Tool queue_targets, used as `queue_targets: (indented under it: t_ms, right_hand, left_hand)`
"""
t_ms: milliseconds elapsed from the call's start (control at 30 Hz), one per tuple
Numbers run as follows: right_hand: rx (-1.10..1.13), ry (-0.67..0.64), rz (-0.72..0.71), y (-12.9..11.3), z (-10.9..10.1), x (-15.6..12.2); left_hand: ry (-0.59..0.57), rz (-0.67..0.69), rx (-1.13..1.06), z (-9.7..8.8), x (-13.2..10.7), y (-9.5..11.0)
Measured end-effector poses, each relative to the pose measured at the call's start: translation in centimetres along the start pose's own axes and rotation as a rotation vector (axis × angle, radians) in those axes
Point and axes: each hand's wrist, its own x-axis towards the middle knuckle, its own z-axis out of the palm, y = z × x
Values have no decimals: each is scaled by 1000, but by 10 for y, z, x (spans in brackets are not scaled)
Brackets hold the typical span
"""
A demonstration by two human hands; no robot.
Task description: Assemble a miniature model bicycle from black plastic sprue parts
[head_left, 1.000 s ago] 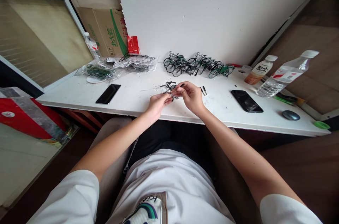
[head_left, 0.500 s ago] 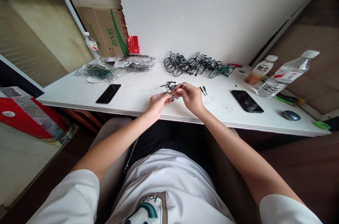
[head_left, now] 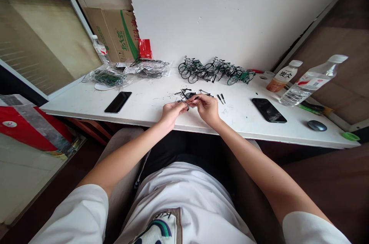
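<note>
Over the front edge of the desk, my left hand [head_left: 172, 113] is closed, pinching a small metal and dark model bicycle part [head_left: 188, 108] between thumb and fingers. My right hand [head_left: 208, 108] meets it from the right, its fingers pinched on a small dark screwdriver [head_left: 197, 98], mostly hidden by the fingers. Just behind the hands lie loose model bicycle parts [head_left: 184, 92], some dark and thin, with a small wheel among them. To the right of these, two small black sticks [head_left: 221, 98], like little screwdrivers, lie side by side.
Several model bicycles [head_left: 213, 70] stand at the back. Plastic-bagged parts [head_left: 112, 77] lie back left. One phone [head_left: 118, 102] lies left, another phone [head_left: 269, 110] right. Bottles [head_left: 313, 80] and a computer mouse [head_left: 316, 125] occupy the right end of the white desk [head_left: 144, 111].
My right hand has turned and shifted slightly left and down, closer to my left hand. The left hand stays nearly where it was, still holding the part.
</note>
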Motion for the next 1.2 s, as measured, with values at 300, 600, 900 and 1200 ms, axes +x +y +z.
queue_targets:
  t_ms: [300,600,900,1200]
  right_hand:
    - [42,-9,19,-3,0,0]
    - [158,-4,118,-2,0,4]
    - [169,14,97,0,1,4]
    - [197,20,116,0,1,4]
  left_hand:
    - [7,-17,-20,0,0,0]
    - [-8,-11,-18,1,0,1]
    - [-18,7,2,0,1,-1]
    - [-2,5,-1,1,1,-2]
